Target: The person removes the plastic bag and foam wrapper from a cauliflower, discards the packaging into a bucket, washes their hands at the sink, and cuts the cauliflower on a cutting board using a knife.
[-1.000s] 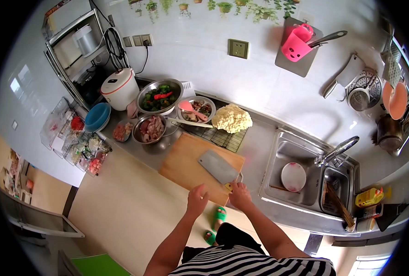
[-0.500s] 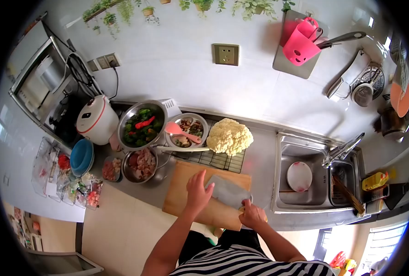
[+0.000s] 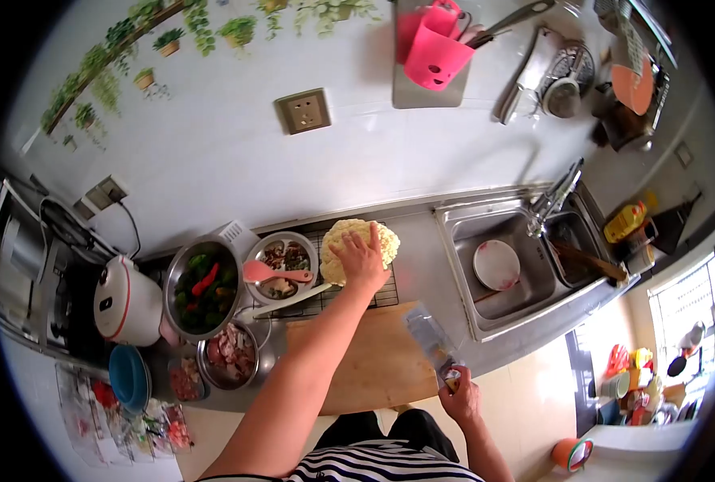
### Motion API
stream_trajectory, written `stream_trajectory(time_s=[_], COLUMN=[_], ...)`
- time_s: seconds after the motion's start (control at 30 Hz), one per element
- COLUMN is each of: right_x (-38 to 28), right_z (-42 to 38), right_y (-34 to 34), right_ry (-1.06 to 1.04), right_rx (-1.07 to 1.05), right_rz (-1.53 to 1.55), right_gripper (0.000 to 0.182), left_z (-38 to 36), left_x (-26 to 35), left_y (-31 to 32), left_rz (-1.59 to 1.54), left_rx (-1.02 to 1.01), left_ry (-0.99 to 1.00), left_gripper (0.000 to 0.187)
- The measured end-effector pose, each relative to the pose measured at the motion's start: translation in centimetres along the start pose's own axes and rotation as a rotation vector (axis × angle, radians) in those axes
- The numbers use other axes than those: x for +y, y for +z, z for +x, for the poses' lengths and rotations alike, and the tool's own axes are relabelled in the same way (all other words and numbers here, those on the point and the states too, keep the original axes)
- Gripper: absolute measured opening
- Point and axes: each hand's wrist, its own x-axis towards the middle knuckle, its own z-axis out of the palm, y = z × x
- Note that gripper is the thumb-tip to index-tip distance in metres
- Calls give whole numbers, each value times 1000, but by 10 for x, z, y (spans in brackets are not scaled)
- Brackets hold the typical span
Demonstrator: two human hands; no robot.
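Observation:
My left hand (image 3: 361,265) lies over the top of a whole cauliflower (image 3: 386,243) with its fingers spread across the florets. The cauliflower sits on a wire rack (image 3: 383,293) behind the wooden cutting board (image 3: 390,365). In my right hand (image 3: 460,398) is the handle of a cleaver (image 3: 428,333). Its broad grey blade points away from me, past the board's right edge. The fingers of that hand are wrapped round the handle.
Left of the cauliflower stand a plate of chopped ingredients (image 3: 300,247) with a pink spoon (image 3: 277,274), a bowl of green and red peppers (image 3: 182,309) and a bowl of raw meat (image 3: 229,371). A sink (image 3: 486,301) holding a white plate (image 3: 496,265) is on the right.
My left hand has moved from above the board forward onto the cauliflower. My right hand has carried the cleaver off the board to the right, turning its blade forward. The view has shifted.

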Motion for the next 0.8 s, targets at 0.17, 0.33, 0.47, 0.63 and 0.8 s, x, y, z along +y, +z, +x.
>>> stream_trajectory(time_s=[0.17, 0.33, 0.47, 0.63, 0.8], right_x=[-13, -21, -18, 2, 2], right_z=[-38, -47, -32, -2, 33], right_y=[6, -1, -12, -14, -17], right_ry=[194, 305, 274, 144, 302], right_rx=[-27, -26, -30, -87, -298], right_rz=[118, 205, 310, 456, 641], right_gripper=[46, 42, 39, 34, 19], left_z=[24, 37, 37, -22, -129], left_x=[-9, -49, -94, -133, -124], left_y=[-1, -7, -25, -5, 75], left_rz=[-69, -197, -499, -1487, -2332], left_rx=[-102, 32, 45, 117, 185], left_ry=[-14, -22, -175, -476, -839], left_gripper=[94, 73, 52, 27, 32])
